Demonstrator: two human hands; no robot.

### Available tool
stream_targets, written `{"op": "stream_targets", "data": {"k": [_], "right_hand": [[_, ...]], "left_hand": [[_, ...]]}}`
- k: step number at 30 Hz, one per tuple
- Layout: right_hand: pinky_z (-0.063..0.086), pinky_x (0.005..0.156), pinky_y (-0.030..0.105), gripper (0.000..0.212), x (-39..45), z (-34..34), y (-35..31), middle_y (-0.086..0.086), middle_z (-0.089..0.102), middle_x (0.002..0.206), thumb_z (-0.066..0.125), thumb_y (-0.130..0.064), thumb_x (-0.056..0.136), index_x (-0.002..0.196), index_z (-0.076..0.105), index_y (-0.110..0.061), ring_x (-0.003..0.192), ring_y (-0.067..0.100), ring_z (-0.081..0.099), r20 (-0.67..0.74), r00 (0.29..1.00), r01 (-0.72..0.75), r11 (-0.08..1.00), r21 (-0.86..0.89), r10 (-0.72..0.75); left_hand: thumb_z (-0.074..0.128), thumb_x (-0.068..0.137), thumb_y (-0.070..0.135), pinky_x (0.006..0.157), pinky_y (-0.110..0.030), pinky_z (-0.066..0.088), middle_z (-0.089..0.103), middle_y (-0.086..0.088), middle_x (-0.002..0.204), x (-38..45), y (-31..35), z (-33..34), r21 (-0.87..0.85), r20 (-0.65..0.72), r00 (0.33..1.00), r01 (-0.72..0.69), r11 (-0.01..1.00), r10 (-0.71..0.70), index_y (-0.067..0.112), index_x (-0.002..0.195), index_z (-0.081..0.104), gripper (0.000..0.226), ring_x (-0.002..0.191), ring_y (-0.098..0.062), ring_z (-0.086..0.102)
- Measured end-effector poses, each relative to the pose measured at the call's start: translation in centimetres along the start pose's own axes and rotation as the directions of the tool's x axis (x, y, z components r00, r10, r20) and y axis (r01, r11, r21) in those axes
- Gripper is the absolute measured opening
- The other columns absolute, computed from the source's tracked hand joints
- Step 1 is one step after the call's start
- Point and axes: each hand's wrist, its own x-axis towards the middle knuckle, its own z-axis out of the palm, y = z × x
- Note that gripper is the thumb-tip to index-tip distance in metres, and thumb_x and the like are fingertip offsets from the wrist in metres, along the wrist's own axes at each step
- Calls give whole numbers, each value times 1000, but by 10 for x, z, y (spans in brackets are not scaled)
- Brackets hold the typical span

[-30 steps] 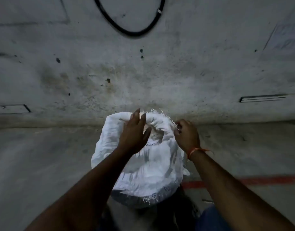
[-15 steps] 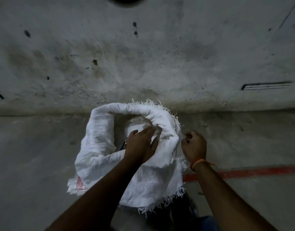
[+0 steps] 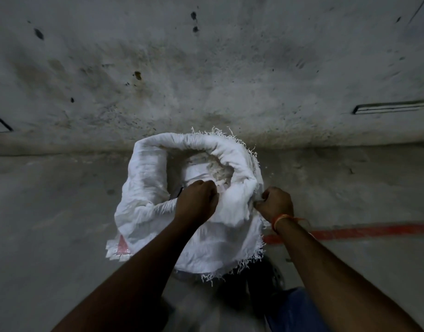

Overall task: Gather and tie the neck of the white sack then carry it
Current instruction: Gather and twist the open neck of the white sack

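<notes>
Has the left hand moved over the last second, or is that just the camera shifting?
Yes. The left hand drew back from the white sack's far rolled rim to its near edge, which it now grips with curled fingers.

wall (image 3: 230,68) close behind sack (image 3: 146,178), open floor (image 3: 50,212) leftward

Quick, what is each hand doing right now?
Left hand: closed, gripping the white sack at its near rim.
Right hand: closed, gripping the sack's right edge.
</notes>
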Motion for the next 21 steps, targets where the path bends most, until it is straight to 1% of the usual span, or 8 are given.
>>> {"op": "stream_targets", "data": {"k": [4,6,9,11,13,16,19,21], "right_hand": [[54,80,36,17,-10,-7,-4,20,74,98,68,-15,78,89,75,-4,97,39,69,-72,997,16,998,63,-11],[52,81,36,19,-11,-15,-9,23,72,103,64,-13,82,96,71,-2,99,40,67,-102,995,6,987,160,11],[53,84,37,26,-12,-33,-20,23,71,102,58,-17,82,102,67,-3,98,39,67,-112,993,-1,938,348,43],[52,82,37,27,-9,-45,-27,22,71,99,57,-20,81,98,68,-3,96,37,67,-133,990,21,915,403,36],[51,83,36,21,-8,-58,-34,21,71,101,61,-15,86,100,68,-2,95,33,66,-178,984,65,906,417,11],[51,77,37,14,-11,-78,-42,15,69,85,63,-17,87,94,68,-6,80,25,61,-227,972,164,862,479,-58],[48,63,38,16,-16,-97,-46,12,63,67,65,-20,88,79,66,-6,64,19,53,-242,959,253,824,508,-145],[42,56,34,24,-19,-110,-49,-2,53,51,65,-19,88,66,61,-12,52,13,45,-224,958,278,787,551,-182]], "left_hand": [[61,88,46,61,-34,53,64,1,65,-19,-5,-10,-37,101,995,-21,999,25,22,68,54,32,65,-23,65],[62,88,54,62,-34,54,65,3,66,-28,-5,-15,-105,195,973,-104,989,123,24,69,58,36,66,-18,65],[64,74,76,72,-30,55,70,8,86,-44,3,-22,-232,370,883,-213,949,289,25,92,67,54,79,-9,66],[65,63,81,77,-27,52,68,10,99,-52,11,-20,-173,403,859,-266,948,315,28,104,63,67,89,-10,64],[66,68,69,75,-30,52,66,7,98,-57,18,-18,-125,375,870,-294,947,320,28,101,59,53,91,-16,63],[59,81,36,76,-36,55,70,0,100,-54,28,-29,-85,277,920,-263,961,276,26,101,61,22,96,-26,66],[56,83,23,77,-35,55,73,-1,103,-43,36,-47,-51,179,971,-152,987,159,30,106,64,26,97,-26,68],[57,83,20,78,-35,56,74,-1,104,-33,39,-58,-42,105,987,-119,992,123,33,108,64,29,97,-24,69]]}}
